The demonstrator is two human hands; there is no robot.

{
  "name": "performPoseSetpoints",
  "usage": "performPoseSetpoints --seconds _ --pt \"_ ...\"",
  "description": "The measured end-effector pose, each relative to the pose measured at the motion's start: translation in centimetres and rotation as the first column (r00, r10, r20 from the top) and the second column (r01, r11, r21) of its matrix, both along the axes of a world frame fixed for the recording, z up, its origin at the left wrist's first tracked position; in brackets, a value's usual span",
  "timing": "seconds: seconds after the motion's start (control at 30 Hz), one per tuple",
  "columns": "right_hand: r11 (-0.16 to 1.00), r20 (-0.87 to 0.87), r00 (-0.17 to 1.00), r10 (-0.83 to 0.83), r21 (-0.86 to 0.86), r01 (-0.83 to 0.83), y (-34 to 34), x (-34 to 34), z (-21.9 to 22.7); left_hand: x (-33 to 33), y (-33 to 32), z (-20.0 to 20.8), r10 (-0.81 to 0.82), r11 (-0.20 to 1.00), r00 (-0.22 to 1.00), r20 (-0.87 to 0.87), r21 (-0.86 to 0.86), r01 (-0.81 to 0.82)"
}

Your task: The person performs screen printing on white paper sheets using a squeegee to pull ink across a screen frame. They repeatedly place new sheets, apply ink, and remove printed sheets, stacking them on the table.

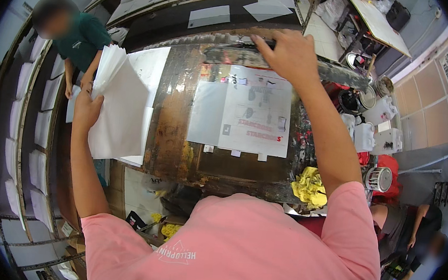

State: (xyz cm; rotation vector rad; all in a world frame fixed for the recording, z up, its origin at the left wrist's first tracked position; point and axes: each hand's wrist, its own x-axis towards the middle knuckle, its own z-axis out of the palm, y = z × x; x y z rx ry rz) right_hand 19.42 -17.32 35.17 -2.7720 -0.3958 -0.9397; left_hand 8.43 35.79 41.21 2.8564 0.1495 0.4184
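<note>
My left hand [85,109] is closed on the edge of a thick sheaf of white paper sheets [122,110], which fan apart at the top left. My right hand [292,55] reaches to the far side of the worktable and grips the top of a dark, ink-stained frame bar [336,73], fingers bent over it. Between my arms a whitish sheet [259,98] with faint grey shapes and red lettering lies on the stained wooden table [177,93]. Small pale tabs [236,153] stick to the table along its near edge. More white paper [156,62] lies behind the sheaf.
A person in a dark green shirt [86,34] stands at the far left, beside racks [36,123] of sheets. Crumpled yellow cloth [309,187] sits at the table's near right corner. Paint cans [379,178] and white jugs [364,136] crowd the right. Another person [418,231] is lower right.
</note>
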Motion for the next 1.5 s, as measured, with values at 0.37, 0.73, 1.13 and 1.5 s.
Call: performPoseSetpoints --seconds 0.37,0.73,1.13,1.5 --pt "0.998 0.029 1.000 0.002 0.066 -0.004 -0.5 0.8 -0.4 9.6 -7.2 -19.8 -0.190 0.577 0.943 -0.273 -0.808 -0.117" --pt "0.998 -0.021 0.998 -0.056 0.023 0.056 0.5 0.3 0.7 12.7 -8.5 -44.8 -0.149 0.760 0.950 -0.275 -0.646 -0.067" --pt "0.996 -0.074 0.993 -0.089 0.004 0.089 0.8 -1.1 0.1 12.5 -9.4 -43.5 -0.223 0.751 0.914 -0.337 -0.658 -0.059" --pt "0.996 -0.046 0.995 -0.083 0.016 0.084 0.6 -1.6 -0.6 10.0 -12.7 -41.2 -0.107 0.980 0.994 0.005 -0.169 0.106"
